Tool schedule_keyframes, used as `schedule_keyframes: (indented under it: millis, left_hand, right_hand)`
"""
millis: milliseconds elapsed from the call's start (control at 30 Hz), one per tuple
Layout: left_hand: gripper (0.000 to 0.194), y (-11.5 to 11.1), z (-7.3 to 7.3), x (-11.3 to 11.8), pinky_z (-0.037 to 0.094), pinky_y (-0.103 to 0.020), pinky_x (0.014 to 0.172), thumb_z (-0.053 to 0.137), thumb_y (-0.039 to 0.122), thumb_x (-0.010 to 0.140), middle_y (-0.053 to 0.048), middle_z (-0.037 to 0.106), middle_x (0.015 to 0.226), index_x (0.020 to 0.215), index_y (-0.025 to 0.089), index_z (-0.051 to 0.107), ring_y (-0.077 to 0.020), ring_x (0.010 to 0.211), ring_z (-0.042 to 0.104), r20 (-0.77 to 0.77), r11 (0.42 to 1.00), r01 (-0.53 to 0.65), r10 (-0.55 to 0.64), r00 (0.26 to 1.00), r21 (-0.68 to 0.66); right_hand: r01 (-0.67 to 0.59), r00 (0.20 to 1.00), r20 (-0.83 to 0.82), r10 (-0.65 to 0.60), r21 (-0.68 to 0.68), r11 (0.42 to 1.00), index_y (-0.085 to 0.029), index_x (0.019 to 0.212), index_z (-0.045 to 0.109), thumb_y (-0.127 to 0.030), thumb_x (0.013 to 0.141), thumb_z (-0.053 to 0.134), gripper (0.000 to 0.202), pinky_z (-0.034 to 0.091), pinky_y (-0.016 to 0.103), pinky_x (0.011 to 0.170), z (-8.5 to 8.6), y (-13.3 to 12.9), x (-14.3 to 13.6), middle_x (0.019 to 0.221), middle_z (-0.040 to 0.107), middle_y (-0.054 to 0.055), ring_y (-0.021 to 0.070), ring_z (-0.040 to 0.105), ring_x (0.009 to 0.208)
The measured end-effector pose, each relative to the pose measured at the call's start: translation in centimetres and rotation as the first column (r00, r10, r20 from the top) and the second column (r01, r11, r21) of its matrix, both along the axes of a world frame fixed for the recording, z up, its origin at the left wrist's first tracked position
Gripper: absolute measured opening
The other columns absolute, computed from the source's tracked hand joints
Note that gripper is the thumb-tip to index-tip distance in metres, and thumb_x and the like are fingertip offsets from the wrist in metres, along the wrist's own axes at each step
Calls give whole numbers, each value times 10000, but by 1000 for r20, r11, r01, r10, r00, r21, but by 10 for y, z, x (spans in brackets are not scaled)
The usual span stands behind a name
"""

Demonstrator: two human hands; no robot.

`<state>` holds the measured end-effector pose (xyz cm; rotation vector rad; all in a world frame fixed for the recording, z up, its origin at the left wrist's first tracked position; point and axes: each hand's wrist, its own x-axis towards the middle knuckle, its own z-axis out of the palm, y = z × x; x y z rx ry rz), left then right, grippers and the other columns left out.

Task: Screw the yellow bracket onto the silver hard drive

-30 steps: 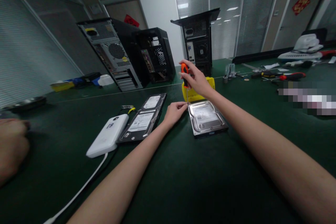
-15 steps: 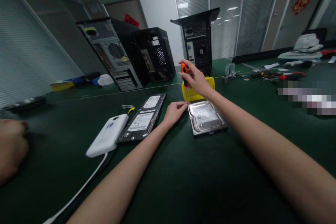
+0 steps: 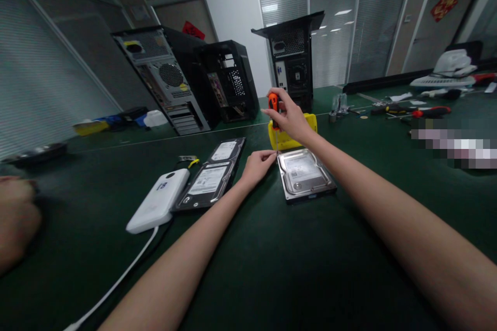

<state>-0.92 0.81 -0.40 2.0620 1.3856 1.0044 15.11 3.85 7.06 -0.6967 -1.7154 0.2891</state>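
Observation:
My right hand (image 3: 288, 115) is closed on the orange and black handle of a screwdriver (image 3: 274, 108), held upright. Its shaft points down to the far left corner of a silver hard drive (image 3: 305, 171) lying flat on the dark green table (image 3: 248, 274). At that same corner my left hand (image 3: 259, 166) has its thumb and fingers pinched together near the screwdriver's tip; what they hold, if anything, is too small to name. A yellow case (image 3: 287, 137) stands just behind the drive, partly covered by my right hand.
Two more hard drives (image 3: 207, 178) and a white power bank (image 3: 161, 199) with a cable lie left. Computer cases (image 3: 163, 80) (image 3: 233, 80) (image 3: 293, 62) stand behind. Tools, including red-handled pliers (image 3: 430, 112), lie right. Another person's hand (image 3: 17, 222) rests at the left edge.
My right hand and the screwdriver's handle have shifted very slightly. My left hand and the silver drive have stayed in place.

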Motion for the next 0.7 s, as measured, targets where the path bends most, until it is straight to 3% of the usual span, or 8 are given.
schedule_keyframes:
  millis: [167,367,500,700]
  left_hand:
    - [313,-3,3,3,499,-303,804,588,336,793,-86,733,985,988,139,734,-245,906,662,34,999,-46,47,998,-2]
    - [334,-1,1,2,497,-290,786,549,358,819,-81,734,976,1011,150,727,-228,891,665,0,1000,-17,17,1000,1]
    - [381,0,1,0,494,-287,770,519,404,836,-76,736,956,1048,153,712,-227,885,665,-32,1000,8,-8,999,-10]
    - [376,2,-2,0,496,-295,792,533,388,827,-96,720,1027,1047,142,712,-230,909,661,-18,1000,-5,5,1000,0]
  right_hand:
    - [-11,1000,-1,11,5,1000,-234,1157,438,-364,841,518,351,498,337,712,-1,0,0,895,531,18,94,481,566]
    - [-105,994,-11,105,-35,994,-235,1176,405,-358,858,494,352,495,332,710,-2,3,-2,872,556,16,147,606,682]
    - [-75,997,5,75,7,997,-233,1140,428,-343,836,521,337,486,322,709,-1,8,-3,934,519,23,143,586,718]
    - [-67,998,10,67,-8,998,-250,1166,414,-379,852,507,352,484,318,688,-1,2,-3,874,519,13,136,555,677]
